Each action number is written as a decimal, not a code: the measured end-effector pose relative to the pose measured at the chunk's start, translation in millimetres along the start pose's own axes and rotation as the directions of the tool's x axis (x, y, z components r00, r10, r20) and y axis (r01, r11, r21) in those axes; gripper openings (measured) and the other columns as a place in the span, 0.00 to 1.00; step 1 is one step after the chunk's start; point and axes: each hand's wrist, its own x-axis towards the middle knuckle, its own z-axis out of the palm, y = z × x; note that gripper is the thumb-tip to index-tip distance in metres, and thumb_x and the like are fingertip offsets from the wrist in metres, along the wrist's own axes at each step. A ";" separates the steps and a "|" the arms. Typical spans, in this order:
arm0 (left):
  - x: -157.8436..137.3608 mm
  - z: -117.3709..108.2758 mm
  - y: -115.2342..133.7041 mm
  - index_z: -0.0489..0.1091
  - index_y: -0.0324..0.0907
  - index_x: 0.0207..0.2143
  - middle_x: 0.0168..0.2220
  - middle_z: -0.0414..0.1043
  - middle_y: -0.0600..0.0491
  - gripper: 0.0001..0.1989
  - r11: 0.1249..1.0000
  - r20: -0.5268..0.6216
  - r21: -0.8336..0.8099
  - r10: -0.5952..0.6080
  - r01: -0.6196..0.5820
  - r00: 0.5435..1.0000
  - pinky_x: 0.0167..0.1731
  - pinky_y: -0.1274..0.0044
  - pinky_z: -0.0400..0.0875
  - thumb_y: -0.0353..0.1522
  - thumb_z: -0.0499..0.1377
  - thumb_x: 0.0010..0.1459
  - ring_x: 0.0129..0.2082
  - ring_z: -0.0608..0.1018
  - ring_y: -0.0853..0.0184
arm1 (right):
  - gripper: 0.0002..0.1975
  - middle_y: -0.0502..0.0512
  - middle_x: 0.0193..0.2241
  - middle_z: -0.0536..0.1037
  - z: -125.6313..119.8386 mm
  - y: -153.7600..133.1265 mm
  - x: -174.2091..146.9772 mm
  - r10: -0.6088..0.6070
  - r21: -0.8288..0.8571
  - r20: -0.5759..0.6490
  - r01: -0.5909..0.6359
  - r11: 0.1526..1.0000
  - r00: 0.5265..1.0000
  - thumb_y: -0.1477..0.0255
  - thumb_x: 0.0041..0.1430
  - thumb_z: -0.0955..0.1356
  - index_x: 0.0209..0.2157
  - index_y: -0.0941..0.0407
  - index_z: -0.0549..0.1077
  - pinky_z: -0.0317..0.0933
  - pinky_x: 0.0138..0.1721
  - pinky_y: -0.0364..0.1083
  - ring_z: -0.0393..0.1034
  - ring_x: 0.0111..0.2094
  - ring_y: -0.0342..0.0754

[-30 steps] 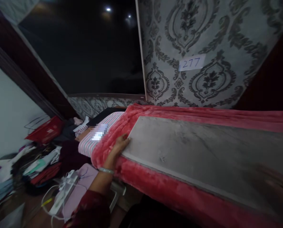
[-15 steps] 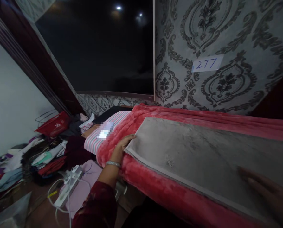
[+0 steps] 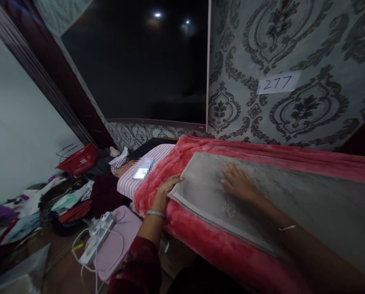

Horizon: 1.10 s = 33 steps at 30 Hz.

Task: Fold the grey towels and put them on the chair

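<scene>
A long piece of grey fabric lies spread over a red plush blanket. At its left edge my left hand holds the fabric near the corner, fingers close together. My right hand rests palm down on the grey surface, fingers spread and holding nothing. A small wrinkled or frayed patch shows on the fabric below that hand. Left of the blanket, a pink and grey striped cloth carries a phone-like bright object, blurred out.
A white power strip with looped cables lies on a pink pad at lower left. Piled clothes and a red basket are on the floor. A large dark screen hangs behind, beside a paper marked 277.
My right hand has moved left and farther away across the grey fabric, from the lower right. My left hand stays at the fabric's edge. The view has shifted slightly left.
</scene>
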 end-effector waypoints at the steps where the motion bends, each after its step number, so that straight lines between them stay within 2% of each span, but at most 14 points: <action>1: 1.0 -0.7 -1.2 0.79 0.41 0.40 0.41 0.81 0.46 0.23 0.999 0.051 -0.045 -0.018 0.021 0.999 0.48 0.63 0.74 0.40 0.69 0.41 0.42 0.81 0.54 | 0.33 0.63 0.70 0.53 11.1 -11.4 -2.8 -0.028 0.004 0.064 0.028 1.000 0.998 0.56 0.62 0.64 0.66 0.53 0.64 0.37 0.66 0.72 0.40 0.71 0.68; 3: 2.7 -2.1 -4.0 0.79 0.41 0.42 0.42 0.81 0.46 0.25 0.993 0.118 -0.114 -0.031 0.045 0.992 0.49 0.63 0.74 0.41 0.70 0.40 0.43 0.81 0.54 | 0.32 0.61 0.70 0.52 29.1 -36.2 -19.9 -0.156 0.076 0.197 0.144 0.987 0.968 0.56 0.61 0.66 0.65 0.49 0.65 0.34 0.67 0.71 0.40 0.71 0.66; 6: 3.5 -3.1 -6.8 0.79 0.41 0.44 0.42 0.81 0.46 0.25 0.987 0.153 -0.150 -0.033 0.056 0.988 0.49 0.63 0.74 0.40 0.70 0.41 0.44 0.81 0.53 | 0.32 0.56 0.70 0.53 35.7 -68.9 -55.1 -0.418 0.347 0.337 0.302 0.888 0.844 0.54 0.62 0.67 0.65 0.44 0.65 0.35 0.68 0.68 0.42 0.71 0.63; 8: 2.4 -2.8 -6.4 0.79 0.41 0.44 0.41 0.82 0.47 0.25 0.986 0.162 -0.158 -0.031 0.057 0.986 0.50 0.62 0.74 0.40 0.70 0.42 0.43 0.82 0.53 | 0.30 0.54 0.68 0.60 25.3 -78.1 -68.9 -0.533 0.577 0.377 0.258 0.775 0.758 0.54 0.63 0.67 0.65 0.43 0.65 0.43 0.68 0.64 0.50 0.69 0.61; 9: 1.4 -2.4 -5.5 0.79 0.42 0.43 0.41 0.82 0.47 0.24 0.987 0.158 -0.155 -0.026 0.051 0.987 0.50 0.61 0.73 0.40 0.70 0.42 0.43 0.82 0.53 | 0.29 0.54 0.66 0.64 17.5 -76.9 -70.4 -0.541 0.668 0.370 0.188 0.720 0.755 0.54 0.64 0.67 0.65 0.43 0.66 0.48 0.67 0.63 0.55 0.67 0.60; 11: -0.7 -1.4 -2.6 0.79 0.43 0.42 0.41 0.82 0.48 0.21 0.991 0.143 -0.134 -0.010 0.030 0.990 0.51 0.60 0.73 0.39 0.69 0.43 0.42 0.82 0.53 | 0.29 0.57 0.61 0.71 1.3 -62.0 -64.2 -0.435 0.784 0.317 0.024 0.620 0.843 0.55 0.64 0.67 0.64 0.46 0.67 0.56 0.64 0.63 0.64 0.62 0.60; 13: -2.6 -0.3 0.8 0.79 0.44 0.40 0.41 0.82 0.48 0.19 0.995 0.117 -0.100 0.000 0.012 0.993 0.52 0.60 0.72 0.38 0.68 0.44 0.42 0.81 0.53 | 0.29 0.61 0.59 0.73 -10.6 -34.7 -51.9 -0.195 0.862 0.242 -0.118 0.492 0.951 0.53 0.62 0.68 0.62 0.48 0.69 0.60 0.60 0.65 0.68 0.59 0.61; 14: -3.3 0.3 2.4 0.79 0.44 0.40 0.40 0.81 0.48 0.19 0.997 0.107 -0.082 -0.001 0.010 0.994 0.52 0.59 0.71 0.39 0.68 0.44 0.43 0.81 0.52 | 0.29 0.63 0.59 0.72 -13.9 -19.2 -46.3 -0.073 0.900 0.210 -0.163 0.404 0.975 0.52 0.61 0.69 0.61 0.48 0.70 0.61 0.59 0.66 0.69 0.58 0.61; 17: -4.2 2.2 6.4 0.78 0.42 0.40 0.38 0.81 0.45 0.19 0.999 0.099 -0.031 -0.030 0.033 0.995 0.50 0.59 0.71 0.40 0.67 0.45 0.46 0.79 0.48 | 0.27 0.62 0.61 0.70 -14.0 20.0 -39.1 0.129 0.970 0.198 -0.213 0.120 0.972 0.50 0.63 0.65 0.59 0.48 0.69 0.62 0.59 0.65 0.69 0.58 0.60; 19: -4.1 3.4 8.4 0.78 0.41 0.40 0.36 0.80 0.44 0.20 0.999 0.111 -0.005 -0.053 0.054 0.992 0.49 0.59 0.71 0.42 0.67 0.46 0.48 0.78 0.46 | 0.26 0.62 0.61 0.70 -9.7 33.4 -41.2 0.144 0.979 0.200 -0.205 0.019 0.969 0.50 0.64 0.63 0.58 0.48 0.69 0.59 0.62 0.64 0.69 0.59 0.58; 24: 0.4 5.5 19.6 0.77 0.39 0.41 0.33 0.80 0.44 0.21 0.995 0.085 0.066 -0.074 0.069 0.994 0.47 0.60 0.72 0.42 0.66 0.47 0.45 0.79 0.48 | 0.23 0.61 0.60 0.72 -3.0 34.1 -45.4 0.126 0.978 0.207 -0.203 -0.043 0.970 0.52 0.65 0.63 0.55 0.49 0.69 0.58 0.63 0.63 0.69 0.59 0.56; 27: 9.2 14.3 42.5 0.77 0.38 0.42 0.35 0.80 0.44 0.22 0.992 0.090 0.123 -0.047 0.035 0.995 0.46 0.61 0.73 0.41 0.65 0.47 0.41 0.80 0.51 | 0.24 0.62 0.61 0.70 -5.3 31.9 -42.8 0.116 0.980 0.195 -0.189 -0.064 0.974 0.51 0.65 0.62 0.55 0.49 0.69 0.59 0.62 0.63 0.69 0.59 0.56; 30: 19.8 41.8 76.7 0.78 0.40 0.42 0.35 0.79 0.47 0.21 0.989 0.165 0.148 -0.003 -0.022 0.986 0.44 0.65 0.73 0.39 0.64 0.45 0.38 0.80 0.56 | 0.25 0.63 0.61 0.69 -9.8 33.6 -40.3 0.091 0.981 0.176 -0.167 -0.102 0.980 0.50 0.65 0.61 0.56 0.50 0.68 0.60 0.61 0.62 0.69 0.59 0.56; 33: 24.9 92.1 102.3 0.78 0.41 0.42 0.31 0.78 0.51 0.20 0.984 0.304 0.157 0.028 -0.079 0.952 0.41 0.69 0.72 0.35 0.63 0.44 0.35 0.78 0.60 | 0.26 0.61 0.60 0.71 -15.9 39.8 -39.8 0.098 0.980 0.146 -0.130 -0.154 0.984 0.48 0.65 0.60 0.55 0.50 0.68 0.60 0.60 0.62 0.69 0.58 0.56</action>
